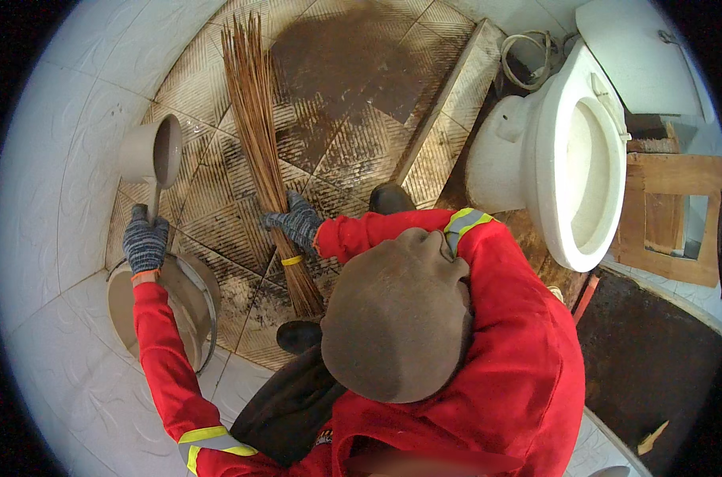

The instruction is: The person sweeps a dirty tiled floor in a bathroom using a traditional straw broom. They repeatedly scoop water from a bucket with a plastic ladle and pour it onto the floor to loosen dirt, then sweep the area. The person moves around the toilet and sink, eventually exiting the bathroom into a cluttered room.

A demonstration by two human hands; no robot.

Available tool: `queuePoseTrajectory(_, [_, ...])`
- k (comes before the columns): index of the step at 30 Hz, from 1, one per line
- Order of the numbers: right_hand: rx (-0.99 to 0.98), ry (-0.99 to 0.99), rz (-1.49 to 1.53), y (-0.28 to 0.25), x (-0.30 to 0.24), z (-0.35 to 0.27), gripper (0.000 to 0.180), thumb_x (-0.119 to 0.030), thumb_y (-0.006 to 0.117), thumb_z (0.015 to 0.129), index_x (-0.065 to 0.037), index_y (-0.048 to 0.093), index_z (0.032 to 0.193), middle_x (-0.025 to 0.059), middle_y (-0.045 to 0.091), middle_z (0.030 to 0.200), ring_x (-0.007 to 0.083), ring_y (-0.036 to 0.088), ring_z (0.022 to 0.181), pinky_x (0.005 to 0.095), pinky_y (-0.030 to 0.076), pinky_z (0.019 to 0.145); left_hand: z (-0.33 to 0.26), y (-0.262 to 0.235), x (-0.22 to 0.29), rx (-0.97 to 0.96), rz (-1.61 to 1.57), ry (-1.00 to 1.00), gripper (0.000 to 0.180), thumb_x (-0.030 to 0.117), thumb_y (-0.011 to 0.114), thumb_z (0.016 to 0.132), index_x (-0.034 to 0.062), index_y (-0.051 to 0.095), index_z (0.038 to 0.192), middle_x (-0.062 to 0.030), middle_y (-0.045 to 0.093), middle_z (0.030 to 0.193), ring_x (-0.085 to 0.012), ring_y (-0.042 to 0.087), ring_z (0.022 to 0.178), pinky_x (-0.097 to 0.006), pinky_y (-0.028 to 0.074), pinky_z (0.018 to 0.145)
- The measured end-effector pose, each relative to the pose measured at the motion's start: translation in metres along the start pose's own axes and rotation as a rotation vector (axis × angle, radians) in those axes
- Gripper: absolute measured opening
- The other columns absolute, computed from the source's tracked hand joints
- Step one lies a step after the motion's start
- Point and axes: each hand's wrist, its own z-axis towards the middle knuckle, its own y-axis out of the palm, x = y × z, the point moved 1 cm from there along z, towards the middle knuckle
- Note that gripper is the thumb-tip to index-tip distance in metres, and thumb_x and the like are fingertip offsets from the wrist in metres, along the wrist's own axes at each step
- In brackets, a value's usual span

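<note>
My left hand [145,242], in a grey knitted glove, is closed around the handle of a beige-grey dipper [141,153]. The dipper is tilted on its side, its mouth facing right; what it contains cannot be made out. Below that hand stands a bucket [122,306] of similar colour, partly covered by my forearm. My right hand [300,222], gloved too, grips a stick broom [253,111] near its bound end, just above a yellow band [292,260]. The broom's long thin sticks fan out away from me over the dirty ribbed floor tiles [210,187].
A dark wet patch [349,60] spreads across the far floor. A tiled ledge [444,147] borders it on the right, beside a white toilet bowl [528,151]. Behind the toilet lies a coiled hose [528,60]. White tiled walls [79,151] close the left; a wooden frame [671,215] stands right.
</note>
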Motion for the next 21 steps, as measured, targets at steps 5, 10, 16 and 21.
queuePoseTrajectory(5, [-0.013, -0.041, 0.009, -0.005, -0.002, 0.003, 0.062, -0.026, 0.075, 0.064, 0.000, 0.045, 0.112, 0.0149, 0.059, 0.096, 0.0256, 0.057, 0.085, 0.0354, 0.046, 0.075, 0.002, 0.010, -0.001, 0.065, -0.054, 0.043, 0.048, 0.029, 0.058, 0.073, -0.0010, 0.051, 0.110, -0.0216, 0.058, 0.100, -0.0335, 0.057, 0.091, -0.039, 0.045, 0.079])
queuePoseTrajectory(10, [-0.015, -0.013, 0.049, -0.006, -0.019, -0.007, 0.059, -0.020, 0.075, 0.064, -0.001, 0.046, 0.111, 0.0131, 0.059, 0.096, 0.0244, 0.057, 0.084, 0.0347, 0.046, 0.074, -0.001, 0.000, 0.005, -0.013, -0.150, -0.040, 0.048, 0.027, 0.060, 0.071, -0.0010, 0.051, 0.109, -0.0215, 0.058, 0.101, -0.0335, 0.056, 0.093, -0.038, 0.044, 0.080])
queuePoseTrajectory(16, [-0.005, -0.046, 0.111, -0.004, -0.025, -0.011, 0.056, -0.018, 0.075, 0.064, -0.001, 0.047, 0.110, 0.0122, 0.059, 0.094, 0.0234, 0.057, 0.082, 0.0345, 0.047, 0.072, -0.004, 0.011, -0.007, 0.072, -0.208, 0.029, 0.049, 0.026, 0.062, 0.070, -0.0004, 0.051, 0.109, -0.0213, 0.058, 0.100, -0.0327, 0.057, 0.091, -0.037, 0.044, 0.078])
queuePoseTrajectory(21, [0.051, 0.013, 0.030, -0.010, -0.001, 0.007, 0.060, -0.016, 0.073, 0.068, -0.001, 0.042, 0.116, 0.0107, 0.057, 0.098, 0.0207, 0.055, 0.084, 0.0332, 0.047, 0.072, 0.002, 0.013, 0.004, 0.113, -0.186, 0.093, 0.045, 0.025, 0.062, 0.070, 0.0001, 0.051, 0.106, -0.0211, 0.059, 0.096, -0.0343, 0.058, 0.087, -0.039, 0.045, 0.075])
